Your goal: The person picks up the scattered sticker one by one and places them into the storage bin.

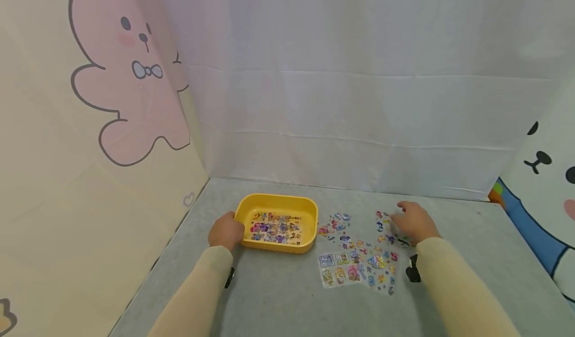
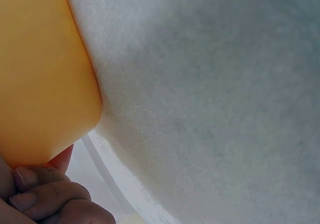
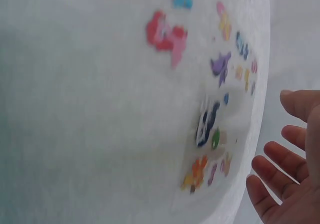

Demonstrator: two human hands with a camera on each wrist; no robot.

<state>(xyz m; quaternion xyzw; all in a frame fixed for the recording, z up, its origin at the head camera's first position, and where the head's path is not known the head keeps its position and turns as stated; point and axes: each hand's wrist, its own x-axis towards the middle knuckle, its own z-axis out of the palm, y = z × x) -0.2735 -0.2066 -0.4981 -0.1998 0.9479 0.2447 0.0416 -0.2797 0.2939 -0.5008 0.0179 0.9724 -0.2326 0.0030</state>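
Observation:
My left hand [image 1: 226, 231] grips the left end of a yellow plastic tray [image 1: 275, 247]. In the left wrist view its curled fingers [image 2: 52, 196] meet the corner of the tray's outer wall [image 2: 45, 74]. Inside the tray lie clear sticker sheets [image 1: 275, 228] with small colourful cartoon figures. My right hand [image 1: 414, 222] is over the far right of more transparent sticker sheets [image 1: 379, 272] spread on the table. Its fingers [image 3: 272, 171] are spread and loosely bent, holding nothing, beside a sheet with purple, green and orange figures [image 3: 197, 171].
The spread sheets overlap one another right of the tray, one with larger framed figures [image 1: 340, 270] at the near left. They lie on a grey table [image 1: 269, 297]. A white curtain [image 1: 359, 102] hangs behind, with cartoon-printed cloths at left [image 1: 130, 92] and right [image 1: 545, 202].

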